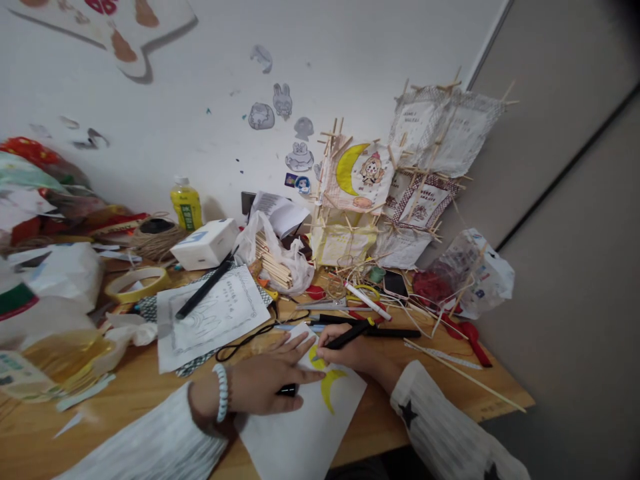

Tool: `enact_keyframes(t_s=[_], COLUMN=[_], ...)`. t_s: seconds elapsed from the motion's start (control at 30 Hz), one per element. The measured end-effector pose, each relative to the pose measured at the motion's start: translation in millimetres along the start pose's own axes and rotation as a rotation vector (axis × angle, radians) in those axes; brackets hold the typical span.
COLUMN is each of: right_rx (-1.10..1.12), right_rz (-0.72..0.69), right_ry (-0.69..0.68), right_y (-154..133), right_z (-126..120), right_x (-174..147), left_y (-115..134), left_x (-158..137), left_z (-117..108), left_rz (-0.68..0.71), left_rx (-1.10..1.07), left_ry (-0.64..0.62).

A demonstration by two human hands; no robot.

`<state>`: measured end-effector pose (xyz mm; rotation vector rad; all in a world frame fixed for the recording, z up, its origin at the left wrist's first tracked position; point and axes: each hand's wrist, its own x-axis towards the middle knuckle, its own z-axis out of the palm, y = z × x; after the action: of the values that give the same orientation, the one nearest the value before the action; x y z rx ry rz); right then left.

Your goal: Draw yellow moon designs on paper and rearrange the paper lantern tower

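A white sheet of paper point(295, 440) lies at the table's front edge, with a yellow crescent point(327, 390) coloured on it and another yellow patch point(316, 357) above. My right hand point(345, 347) grips a black marker point(350, 333) with a yellow end, its tip down at the upper patch. Spread over the paper's left side, my left hand point(265, 377) presses it flat. Between that hand's thumb and forefinger shows a small black object point(287, 390), perhaps a cap; whether it is held is unclear.
Behind the hands lie pens, a white marker point(367, 301), a phone point(395, 285) and thin sticks. Stick-framed paper lanterns point(360, 173) stand at the back right. Leftward are a drawn sheet point(213, 317), a tape roll point(137, 283), a white box point(205, 245) and a large bottle point(50, 347).
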<state>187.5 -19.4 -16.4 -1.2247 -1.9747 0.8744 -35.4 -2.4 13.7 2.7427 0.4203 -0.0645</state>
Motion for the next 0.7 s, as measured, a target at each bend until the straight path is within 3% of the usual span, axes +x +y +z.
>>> enact_keyframes(t_s=[0.37, 0.57, 0.7], right_rx=[0.099, 0.086, 0.094], right_rz=[0.092, 0.111, 0.142], right_ry=[-0.058, -0.044, -0.036], right_y=[4.1, 0.4, -0.6], right_z=[-0.1, -0.9, -2.2], right_x=[0.5, -0.7, -1.7], left_y=[-0.9, -3.5, -1.7], left_x=[-0.3, -1.1, -0.8], left_z=[1.0, 3.5, 1.6], left_rz=[0.009, 0.067, 0.049], left_rx=[0.008, -0.050, -0.041], left_ry=[0.005, 0.086, 0.059])
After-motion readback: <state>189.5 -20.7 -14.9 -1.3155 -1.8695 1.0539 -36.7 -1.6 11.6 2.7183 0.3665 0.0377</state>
